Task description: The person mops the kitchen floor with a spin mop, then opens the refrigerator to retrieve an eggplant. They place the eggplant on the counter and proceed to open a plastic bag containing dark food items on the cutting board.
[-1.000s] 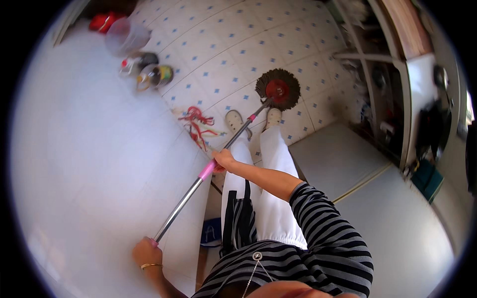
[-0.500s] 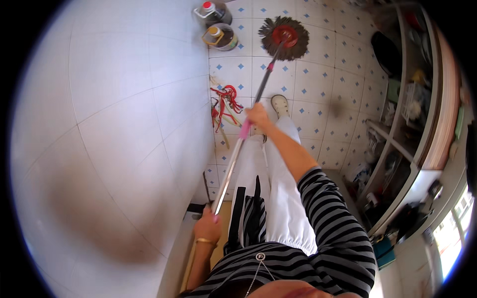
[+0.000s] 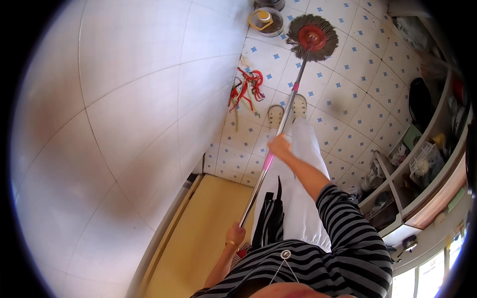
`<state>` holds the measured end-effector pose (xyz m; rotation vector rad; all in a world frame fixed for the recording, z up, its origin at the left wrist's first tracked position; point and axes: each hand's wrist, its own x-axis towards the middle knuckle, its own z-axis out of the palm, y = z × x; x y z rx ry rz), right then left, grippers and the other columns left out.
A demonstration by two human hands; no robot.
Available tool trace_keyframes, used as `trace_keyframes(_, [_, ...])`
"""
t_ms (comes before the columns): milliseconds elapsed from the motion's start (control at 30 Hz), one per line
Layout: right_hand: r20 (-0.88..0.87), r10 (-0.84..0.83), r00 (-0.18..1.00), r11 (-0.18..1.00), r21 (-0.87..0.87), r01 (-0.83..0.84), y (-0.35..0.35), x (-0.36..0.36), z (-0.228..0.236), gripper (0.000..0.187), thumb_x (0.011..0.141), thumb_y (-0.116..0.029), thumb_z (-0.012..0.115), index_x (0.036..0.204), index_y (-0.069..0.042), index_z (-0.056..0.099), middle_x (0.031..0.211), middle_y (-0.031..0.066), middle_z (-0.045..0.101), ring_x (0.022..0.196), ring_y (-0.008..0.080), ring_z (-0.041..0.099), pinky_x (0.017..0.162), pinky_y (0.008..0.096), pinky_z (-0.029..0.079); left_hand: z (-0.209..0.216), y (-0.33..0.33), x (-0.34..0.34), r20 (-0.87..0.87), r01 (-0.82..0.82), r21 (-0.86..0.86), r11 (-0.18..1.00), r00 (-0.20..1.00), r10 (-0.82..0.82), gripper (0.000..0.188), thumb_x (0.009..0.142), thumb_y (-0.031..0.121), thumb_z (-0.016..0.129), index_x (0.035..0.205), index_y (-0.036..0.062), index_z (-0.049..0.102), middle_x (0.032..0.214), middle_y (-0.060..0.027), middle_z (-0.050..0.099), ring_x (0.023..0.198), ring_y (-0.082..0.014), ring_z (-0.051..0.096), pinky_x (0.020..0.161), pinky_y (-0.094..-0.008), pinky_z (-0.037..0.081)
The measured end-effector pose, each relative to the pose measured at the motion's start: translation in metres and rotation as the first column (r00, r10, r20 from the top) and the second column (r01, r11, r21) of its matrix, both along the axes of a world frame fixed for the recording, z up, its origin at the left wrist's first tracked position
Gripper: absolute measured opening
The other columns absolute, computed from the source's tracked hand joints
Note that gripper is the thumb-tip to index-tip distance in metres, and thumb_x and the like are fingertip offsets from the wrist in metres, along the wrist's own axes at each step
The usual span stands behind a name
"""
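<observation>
While the head view shows the mop head (image 3: 311, 37) spread on the patterned tile floor (image 3: 343, 124), beyond the beige shoes (image 3: 299, 106), the mop (image 3: 289, 106) itself is inclined back toward the body; the left grip (image 3: 234, 233) is closed around the near end of the pole; the right grip (image 3: 279, 145) is closed around the pole farther down, adjoining the pink sleeve (image 3: 268, 160).

Progress, judged from the present layout: floor work appears under way, both grips being seated and the mop head in place; red and pale strips (image 3: 257, 82) lie uncollected beside the white tiled wall (image 3: 134, 124), apart from the mop head; a bottle with a yellow handle (image 3: 271, 25) stands near it; the extent of floor covered cannot be established.

Markings: no writing is legible; the bottle's label, if present, is probably too foreshortened to read.
</observation>
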<state>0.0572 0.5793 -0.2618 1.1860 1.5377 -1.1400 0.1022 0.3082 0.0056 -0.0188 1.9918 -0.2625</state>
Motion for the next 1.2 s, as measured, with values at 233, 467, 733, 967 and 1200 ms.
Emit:
trace_keyframes(233, [-0.05,-0.042,0.998,0.946,-0.323,0.024,-0.108,0.046,0.078,0.057,0.074,-0.03,0.057,0.106,0.01,0.031,0.084,0.0235,0.058,0.079,0.0347,0.059,0.07,0.042,0.047,0.131,-0.061,0.064,0.034,-0.043,-0.202,0.978,0.998,0.051,0.028,0.072,0.027,0.058,0.092,0.0092,0.051,0.065,-0.0162,0.059,0.061,-0.0357,0.057,0.055,-0.0443,0.046])
trace_keyframes(467, [0.025,-0.327,0.945,0.869,-0.384,0.311,-0.127,0.044,0.079,0.05,0.071,-0.02,0.059,0.102,0.01,0.033,0.076,0.023,0.056,0.071,0.034,0.06,0.067,0.0414,0.048,0.142,-0.076,0.038,0.039,0.109,-0.123,0.986,0.994,-0.105,0.023,0.07,0.016,0.055,0.088,0.0057,0.048,0.064,-0.0175,0.058,0.062,-0.0359,0.057,0.055,-0.0454,0.045])
trace_keyframes(733, [-0.193,-0.311,0.931,0.95,-0.074,0.302,-0.034,0.017,0.013,0.052,0.067,-0.025,0.061,0.099,0.007,0.036,0.079,0.0252,0.057,0.075,0.0398,0.057,0.068,0.0456,0.046,0.029,-0.016,0.0,0.093,0.077,-0.188,0.979,0.994,-0.06,0.024,0.07,0.015,0.053,0.092,0.0057,0.05,0.068,-0.0191,0.058,0.066,-0.0374,0.056,0.058,-0.0455,0.045])
trace_keyframes(967, [-0.309,-0.315,0.898,0.882,0.254,0.397,0.151,-0.017,-0.082,0.052,0.073,-0.031,0.06,0.104,0.006,0.041,0.092,0.0249,0.057,0.084,0.0367,0.057,0.072,0.0414,0.046,-0.105,0.143,-0.035,0.092,0.096,0.249,0.964,0.988,-0.122,0.021,0.078,0.017,0.049,0.089,-0.0004,0.047,0.075,-0.0236,0.056,0.072,-0.0403,0.055,0.062,-0.047,0.044])
trace_keyframes(1200, [-0.159,-0.295,0.942,0.748,0.576,0.331,0.27,-0.061,-0.05,0.049,0.077,-0.04,0.043,0.101,0.002,0.043,0.089,0.0183,0.061,0.074,0.031,0.062,0.076,0.0393,0.046,-0.142,0.306,-0.079,-0.024,0.167,0.547,0.82,0.983,-0.184,0.025,0.073,0.013,0.053,0.091,0.0003,0.042,0.07,-0.0217,0.056,0.068,-0.039,0.055,0.06,-0.0461,0.044])
